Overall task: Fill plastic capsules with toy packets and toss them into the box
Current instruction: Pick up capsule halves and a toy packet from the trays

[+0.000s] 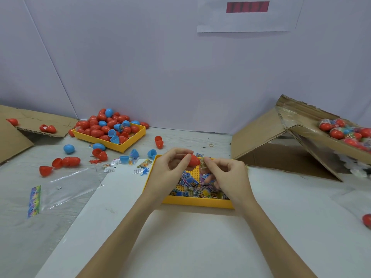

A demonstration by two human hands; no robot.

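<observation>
A red capsule half, smooth and glossy with a rounded egg-like end, is gripped by the left hand above the near yellow tray. A small toy packet, clear and crinkled, is pinched by the fingers of the right hand just beside the capsule's open side. Many printed packets are lying in this tray. Filled red capsules are seen in the cardboard box at the right.
</observation>
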